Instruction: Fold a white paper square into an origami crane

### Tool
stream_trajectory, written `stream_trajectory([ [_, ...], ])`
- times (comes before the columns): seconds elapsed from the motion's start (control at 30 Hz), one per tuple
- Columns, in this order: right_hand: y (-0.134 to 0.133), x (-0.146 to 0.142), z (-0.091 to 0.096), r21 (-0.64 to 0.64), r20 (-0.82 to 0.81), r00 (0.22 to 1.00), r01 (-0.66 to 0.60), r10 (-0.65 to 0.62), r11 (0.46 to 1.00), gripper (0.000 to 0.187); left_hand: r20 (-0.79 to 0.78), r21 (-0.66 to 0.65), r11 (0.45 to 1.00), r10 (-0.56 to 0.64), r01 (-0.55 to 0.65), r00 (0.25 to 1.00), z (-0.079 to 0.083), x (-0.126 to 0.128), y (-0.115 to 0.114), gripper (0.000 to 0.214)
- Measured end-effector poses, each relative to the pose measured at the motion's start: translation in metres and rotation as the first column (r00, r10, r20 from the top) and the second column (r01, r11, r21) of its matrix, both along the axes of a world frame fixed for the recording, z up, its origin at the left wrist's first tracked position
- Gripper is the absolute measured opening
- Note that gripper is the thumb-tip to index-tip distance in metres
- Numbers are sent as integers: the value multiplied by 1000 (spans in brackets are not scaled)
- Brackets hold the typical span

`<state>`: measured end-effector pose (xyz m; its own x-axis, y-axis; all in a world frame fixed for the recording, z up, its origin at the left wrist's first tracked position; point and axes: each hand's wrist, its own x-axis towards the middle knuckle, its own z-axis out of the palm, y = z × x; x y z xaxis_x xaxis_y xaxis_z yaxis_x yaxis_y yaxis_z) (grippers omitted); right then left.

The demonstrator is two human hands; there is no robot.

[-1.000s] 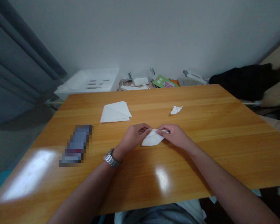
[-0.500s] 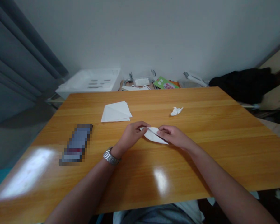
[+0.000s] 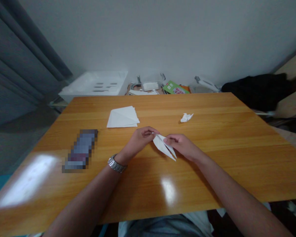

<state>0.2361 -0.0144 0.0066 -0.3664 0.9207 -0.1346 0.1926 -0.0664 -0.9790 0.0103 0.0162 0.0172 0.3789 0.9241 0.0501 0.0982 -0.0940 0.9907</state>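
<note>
Grey wall rises behind your glossy wooden table, over which you hold a folded white paper near the middle. Your left hand has its grip pinched on the far-left tip, a metal watch at the wrist; your right hand grips the right side, thumb on top. Two slender points angle toward you, a slit between them. Beyond your left hand lie stacked paper sheets; beyond your right, a small crumpled-looking paper piece. A pixelated dark object lies farther left.
</note>
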Motion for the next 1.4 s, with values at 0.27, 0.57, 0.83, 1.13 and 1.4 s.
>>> stream_trajectory([
  [0.27, -1, 0, -2, -42, 61, 988, -142, 144, 989, 50, 52, -98, 995, 40, -34, 998, -1, 2, -4, 26],
  [0.57, -4, -5, -2, -7, 58, 994, -91, 91, 996, 53, 99, -115, 993, 43, -31, 994, -2, 7, -5, 26],
  [0.83, -1, -3, -5, 32, 122, 986, -115, 110, 993, 54, 104, -139, 990, 18, -3, 994, 2, 7, -8, 30],
  [1.13, -1, -2, -4, 82, 174, 978, -130, 114, 988, 52, 88, -83, 996, -2, 9, 996, -5, 7, -6, 30],
  [1.4, -2, -2, 0, 127, 192, 977, -114, 88, 985, 50, -55, -1, 999, -47, 48, 997, -3, 10, -9, 34],
])
